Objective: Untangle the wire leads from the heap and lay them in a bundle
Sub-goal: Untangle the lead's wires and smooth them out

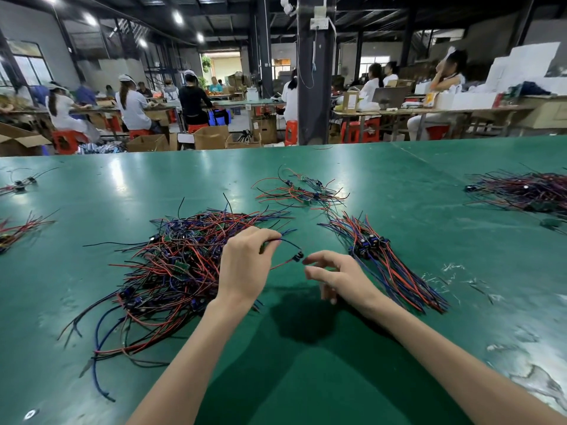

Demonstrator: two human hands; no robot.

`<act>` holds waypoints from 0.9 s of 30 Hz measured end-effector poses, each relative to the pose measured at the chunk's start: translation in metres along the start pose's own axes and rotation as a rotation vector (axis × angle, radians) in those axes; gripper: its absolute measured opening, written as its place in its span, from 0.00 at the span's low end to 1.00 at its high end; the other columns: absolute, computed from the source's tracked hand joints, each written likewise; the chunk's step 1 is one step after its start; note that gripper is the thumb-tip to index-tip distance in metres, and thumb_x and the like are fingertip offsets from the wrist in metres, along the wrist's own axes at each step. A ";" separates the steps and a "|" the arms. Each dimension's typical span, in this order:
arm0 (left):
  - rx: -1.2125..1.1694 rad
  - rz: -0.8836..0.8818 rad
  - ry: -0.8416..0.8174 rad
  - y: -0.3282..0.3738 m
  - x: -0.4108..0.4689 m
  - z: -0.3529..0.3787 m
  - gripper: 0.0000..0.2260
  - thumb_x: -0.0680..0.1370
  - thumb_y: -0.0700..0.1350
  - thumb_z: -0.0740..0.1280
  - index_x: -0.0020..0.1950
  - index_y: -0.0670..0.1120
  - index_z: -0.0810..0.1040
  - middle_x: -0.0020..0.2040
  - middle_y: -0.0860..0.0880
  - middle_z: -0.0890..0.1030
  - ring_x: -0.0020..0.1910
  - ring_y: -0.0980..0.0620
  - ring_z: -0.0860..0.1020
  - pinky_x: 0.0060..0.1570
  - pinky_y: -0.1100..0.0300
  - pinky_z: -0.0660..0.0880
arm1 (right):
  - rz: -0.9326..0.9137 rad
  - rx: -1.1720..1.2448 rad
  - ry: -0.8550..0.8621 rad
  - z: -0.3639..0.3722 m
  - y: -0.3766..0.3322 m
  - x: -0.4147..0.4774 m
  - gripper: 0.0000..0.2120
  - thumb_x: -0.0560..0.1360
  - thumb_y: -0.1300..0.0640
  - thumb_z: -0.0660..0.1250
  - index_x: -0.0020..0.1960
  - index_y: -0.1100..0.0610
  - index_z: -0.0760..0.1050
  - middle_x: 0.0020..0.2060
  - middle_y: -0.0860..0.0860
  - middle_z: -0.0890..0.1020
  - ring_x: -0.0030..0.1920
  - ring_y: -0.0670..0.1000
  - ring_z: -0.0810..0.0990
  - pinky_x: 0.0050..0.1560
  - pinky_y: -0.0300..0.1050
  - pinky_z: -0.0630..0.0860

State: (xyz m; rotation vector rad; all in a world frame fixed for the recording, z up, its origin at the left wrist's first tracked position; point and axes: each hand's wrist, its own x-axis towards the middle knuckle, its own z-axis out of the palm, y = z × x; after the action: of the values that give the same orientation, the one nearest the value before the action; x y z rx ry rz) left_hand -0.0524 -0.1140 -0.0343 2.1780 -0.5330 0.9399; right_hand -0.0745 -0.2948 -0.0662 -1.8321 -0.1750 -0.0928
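A tangled heap [171,265] of red, blue and black wire leads with small circuit boards lies on the green table, left of centre. My left hand [245,265] hovers at the heap's right edge and pinches one wire lead [291,245], whose small dark part hangs at its right end. My right hand [334,277] is just right of that part, fingers loosely spread, holding nothing. To the right lies a straightened bundle [389,265] of leads, running diagonally toward the near right.
A smaller loose tangle [303,191] sits farther back at centre. Another pile [524,191] lies at the far right, and small clusters [18,225] at the left edge. The green table [306,378] has worn patches at the right. Seated people work beyond the far edge.
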 end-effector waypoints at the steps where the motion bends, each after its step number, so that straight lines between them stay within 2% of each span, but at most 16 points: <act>1: -0.014 0.018 0.000 0.003 -0.002 0.003 0.04 0.71 0.37 0.74 0.45 0.42 0.85 0.41 0.47 0.84 0.39 0.51 0.81 0.44 0.58 0.76 | 0.032 0.098 -0.045 0.002 -0.002 -0.001 0.05 0.75 0.62 0.69 0.48 0.54 0.78 0.44 0.56 0.81 0.24 0.49 0.75 0.21 0.38 0.69; 5: -0.111 0.032 0.028 0.006 -0.004 0.007 0.05 0.71 0.37 0.74 0.45 0.43 0.85 0.41 0.50 0.84 0.37 0.55 0.80 0.42 0.63 0.75 | 0.074 0.322 -0.038 0.003 -0.007 -0.002 0.11 0.78 0.63 0.64 0.59 0.58 0.75 0.49 0.54 0.82 0.29 0.48 0.78 0.24 0.38 0.71; 8: -0.152 0.033 0.035 0.006 -0.004 0.007 0.05 0.71 0.37 0.74 0.46 0.43 0.85 0.41 0.51 0.84 0.38 0.60 0.78 0.42 0.66 0.75 | 0.102 0.478 -0.061 -0.002 -0.009 -0.002 0.14 0.79 0.63 0.60 0.64 0.55 0.73 0.49 0.51 0.83 0.31 0.46 0.79 0.27 0.36 0.72; 12: -0.193 -0.002 0.069 0.007 -0.005 0.007 0.06 0.72 0.36 0.73 0.47 0.43 0.85 0.42 0.52 0.84 0.40 0.60 0.79 0.44 0.65 0.77 | 0.091 0.543 -0.107 -0.003 -0.012 -0.003 0.10 0.76 0.61 0.63 0.53 0.53 0.80 0.45 0.52 0.83 0.30 0.46 0.76 0.29 0.36 0.72; 14: -0.241 -0.072 0.077 0.007 -0.005 0.007 0.08 0.73 0.36 0.72 0.50 0.44 0.84 0.44 0.52 0.84 0.40 0.61 0.80 0.46 0.64 0.77 | 0.095 0.555 -0.114 -0.003 -0.014 -0.004 0.08 0.72 0.58 0.67 0.50 0.56 0.80 0.43 0.53 0.83 0.30 0.47 0.75 0.29 0.36 0.72; 17: -0.330 -0.224 0.084 0.008 -0.004 0.008 0.10 0.73 0.37 0.72 0.52 0.46 0.80 0.47 0.50 0.82 0.41 0.61 0.80 0.45 0.65 0.78 | 0.112 0.581 -0.123 -0.003 -0.019 -0.005 0.10 0.68 0.56 0.70 0.47 0.58 0.77 0.41 0.55 0.83 0.28 0.48 0.75 0.28 0.38 0.72; 19: -0.392 -0.324 0.120 0.008 -0.002 0.008 0.09 0.72 0.38 0.73 0.48 0.47 0.75 0.46 0.47 0.79 0.39 0.60 0.80 0.42 0.63 0.78 | 0.106 0.577 -0.151 -0.004 -0.021 -0.005 0.09 0.66 0.55 0.71 0.44 0.57 0.76 0.41 0.57 0.84 0.28 0.49 0.75 0.29 0.39 0.72; 20: -0.401 -0.362 0.127 0.008 -0.003 0.008 0.09 0.72 0.40 0.74 0.44 0.46 0.74 0.43 0.46 0.78 0.37 0.57 0.80 0.41 0.60 0.77 | 0.104 0.582 -0.164 -0.005 -0.022 -0.005 0.09 0.66 0.55 0.71 0.43 0.57 0.75 0.40 0.58 0.83 0.28 0.49 0.74 0.30 0.39 0.72; 23: -0.378 -0.425 0.011 0.007 -0.005 0.011 0.11 0.74 0.45 0.72 0.34 0.45 0.74 0.33 0.45 0.80 0.36 0.46 0.80 0.42 0.50 0.77 | 0.101 0.640 -0.172 -0.005 -0.022 -0.004 0.10 0.65 0.59 0.70 0.43 0.59 0.72 0.36 0.60 0.82 0.25 0.48 0.73 0.28 0.38 0.72; 25: -0.409 -0.445 -0.107 0.011 -0.007 0.013 0.13 0.75 0.47 0.70 0.31 0.46 0.79 0.31 0.48 0.82 0.34 0.48 0.80 0.43 0.50 0.77 | 0.106 0.659 -0.153 -0.005 -0.023 -0.004 0.09 0.65 0.60 0.70 0.44 0.60 0.73 0.33 0.59 0.81 0.24 0.48 0.72 0.27 0.38 0.72; 27: -0.459 -0.454 -0.191 0.015 -0.009 0.016 0.11 0.77 0.45 0.68 0.36 0.46 0.84 0.33 0.50 0.83 0.35 0.54 0.79 0.45 0.54 0.76 | 0.118 0.673 -0.125 -0.005 -0.022 -0.002 0.09 0.65 0.61 0.70 0.45 0.60 0.75 0.32 0.58 0.81 0.23 0.47 0.72 0.27 0.37 0.71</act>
State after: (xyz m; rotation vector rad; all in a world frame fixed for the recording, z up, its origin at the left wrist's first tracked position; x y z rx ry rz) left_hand -0.0595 -0.1351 -0.0430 1.8576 -0.2828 0.3264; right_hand -0.0800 -0.2940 -0.0439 -1.1720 -0.1605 0.1506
